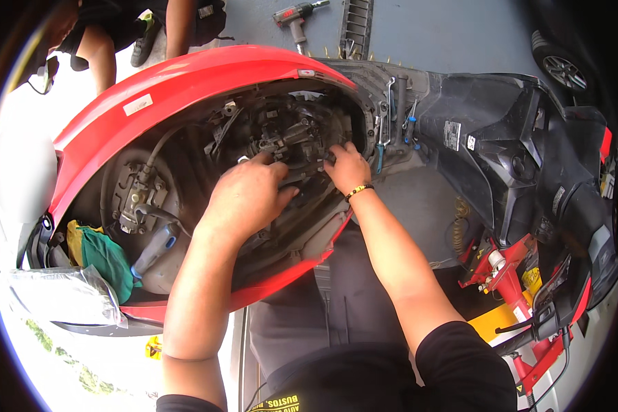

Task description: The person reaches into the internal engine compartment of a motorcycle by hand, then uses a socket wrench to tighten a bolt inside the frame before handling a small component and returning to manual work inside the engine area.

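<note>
Red glossy plastic, a long curved body panel (pixel 199 60), rims a deep oval cavity in a scooter; dull metal engine parts (pixel 292 134), lumpy and grimy, sit toward its upper right end. Cavity's long axis runs lower left to upper right, narrower end pointing upper right; engine cluster too cluttered to give one clear axis. Left hand (pixel 248 192) at the near edge of the cluster, fingers bent, thumb held apart from them; can't tell if fingertips grip anything. Right hand (pixel 348 168) at the cluster's right side, fingers curled down by a small dark part, pinch on it can't be confirmed; beaded bracelet (pixel 359 191) on that wrist. Lower left in cavity: rounded tank, blocky metal fitting (pixel 134 199) on top, grey-blue smooth-handled tool (pixel 156 248), crumpled green cloth (pixel 106 261). Wrinkled clear plastic bag (pixel 65 295) over the rear end. Right: matte black angular plastic fairing (pixel 484 123), slim metal wrenches (pixel 381 141) beside it
</note>
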Tool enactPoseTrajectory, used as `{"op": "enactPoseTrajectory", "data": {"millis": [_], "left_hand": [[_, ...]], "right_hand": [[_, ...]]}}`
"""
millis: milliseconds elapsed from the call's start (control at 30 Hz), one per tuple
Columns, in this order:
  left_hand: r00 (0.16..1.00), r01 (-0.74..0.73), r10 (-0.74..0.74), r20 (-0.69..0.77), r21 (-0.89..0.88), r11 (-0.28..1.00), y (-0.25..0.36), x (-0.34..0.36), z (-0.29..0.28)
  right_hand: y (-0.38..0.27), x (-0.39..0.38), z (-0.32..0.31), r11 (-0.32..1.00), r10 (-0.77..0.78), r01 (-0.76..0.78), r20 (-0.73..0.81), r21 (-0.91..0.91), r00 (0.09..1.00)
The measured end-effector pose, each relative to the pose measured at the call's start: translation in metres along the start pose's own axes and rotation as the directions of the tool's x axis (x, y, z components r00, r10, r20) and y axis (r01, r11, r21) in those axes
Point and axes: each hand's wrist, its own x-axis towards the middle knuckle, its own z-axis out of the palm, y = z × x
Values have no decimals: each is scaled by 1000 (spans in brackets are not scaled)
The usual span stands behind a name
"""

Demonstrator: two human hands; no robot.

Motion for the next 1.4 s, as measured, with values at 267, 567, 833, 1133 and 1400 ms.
{"op": "enactPoseTrajectory", "data": {"millis": [267,567,833,1133,1400], "left_hand": [[987,48,-50,150,16,999,-8,0,9],[981,89,-84,174,-16,996,-12,5,10],[971,138,-127,201,-46,989,-12,7,12],[985,139,-131,115,-70,988,-16,3,11],[981,140,-124,153,-105,985,-21,8,12]], "right_hand": [[-10,2,-9,966,41,9,-188,258,981],[-47,77,-31,996,-21,16,-51,-88,999],[-45,93,-43,949,-112,154,163,-277,980],[-26,93,-65,981,-192,180,214,76,958],[-7,103,-57,884,-175,34,264,465,949]]}}
